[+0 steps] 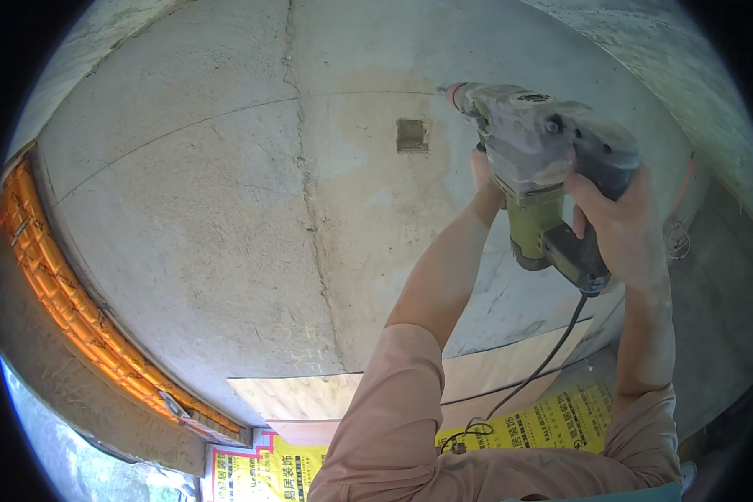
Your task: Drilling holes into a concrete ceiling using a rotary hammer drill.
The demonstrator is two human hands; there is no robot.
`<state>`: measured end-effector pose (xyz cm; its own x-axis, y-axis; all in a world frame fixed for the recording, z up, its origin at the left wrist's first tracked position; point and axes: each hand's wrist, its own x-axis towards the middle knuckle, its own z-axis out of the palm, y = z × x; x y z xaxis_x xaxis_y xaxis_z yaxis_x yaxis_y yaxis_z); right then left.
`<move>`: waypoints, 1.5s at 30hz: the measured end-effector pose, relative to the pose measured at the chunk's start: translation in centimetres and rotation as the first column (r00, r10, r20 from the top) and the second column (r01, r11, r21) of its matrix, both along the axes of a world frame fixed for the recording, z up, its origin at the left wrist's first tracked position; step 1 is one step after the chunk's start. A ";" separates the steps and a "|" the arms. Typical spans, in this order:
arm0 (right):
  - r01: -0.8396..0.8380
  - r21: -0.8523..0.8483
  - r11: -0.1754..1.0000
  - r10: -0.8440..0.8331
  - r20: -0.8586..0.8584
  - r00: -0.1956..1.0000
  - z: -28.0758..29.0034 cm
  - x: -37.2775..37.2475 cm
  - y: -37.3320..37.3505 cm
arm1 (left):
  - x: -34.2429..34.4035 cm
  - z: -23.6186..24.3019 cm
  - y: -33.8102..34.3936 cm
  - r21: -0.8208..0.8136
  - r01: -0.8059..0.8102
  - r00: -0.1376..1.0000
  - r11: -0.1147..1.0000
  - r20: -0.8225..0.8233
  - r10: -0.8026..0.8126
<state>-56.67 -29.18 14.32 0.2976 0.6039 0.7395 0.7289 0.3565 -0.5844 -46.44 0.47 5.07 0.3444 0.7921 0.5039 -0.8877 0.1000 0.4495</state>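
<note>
A grey and green corded power drill is held up against a grey concrete wall, its tip touching the wall on a thin scribed line at the upper middle. My right hand is wrapped around the drill's rear handle. My left hand supports the drill body from below and is mostly hidden behind it. Both arms wear pinkish sleeves. A small square recess is cut in the wall just left of and below the tip.
A vertical crack runs down the wall. Orange conduit pipes line the left corner. The drill's black cord hangs down to the floor, where wooden boards and yellow printed sheeting lie.
</note>
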 end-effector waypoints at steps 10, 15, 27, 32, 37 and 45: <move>-0.027 0.032 0.999 0.025 0.063 0.998 0.5 -0.1 0.2 | -0.1 1.1 -2.3 0.061 -0.297 0.955 0.953 0.032 0.295; -0.015 0.008 1.000 0.015 0.075 0.997 0.7 0.6 0.5 | -0.8 1.8 -3.4 0.246 -0.492 0.805 0.835 -0.237 0.544; -0.002 -0.004 1.000 0.003 0.087 0.996 0.7 2.6 0.4 | 2.5 2.0 -2.3 0.113 -0.397 0.909 0.911 -0.085 0.407; 0.052 -0.005 0.999 -0.051 0.067 0.996 0.9 1.9 0.6 | 2.9 2.3 -2.3 0.055 -0.342 0.939 0.938 0.002 0.343; 0.062 -0.008 0.998 -0.061 0.058 0.996 1.6 1.6 0.6 | 2.3 3.0 -2.8 0.033 -0.368 0.926 0.929 -0.084 0.369; 0.025 -0.005 1.000 -0.024 0.122 0.992 1.1 1.8 0.8 | 4.2 2.2 -1.9 0.086 -0.418 0.896 0.905 -0.128 0.426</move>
<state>-54.89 -28.41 15.47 0.2201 0.6027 0.7670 0.8035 0.3339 -0.4929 -42.21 -1.46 7.26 0.0548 0.8511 0.5221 -0.7681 -0.2981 0.5666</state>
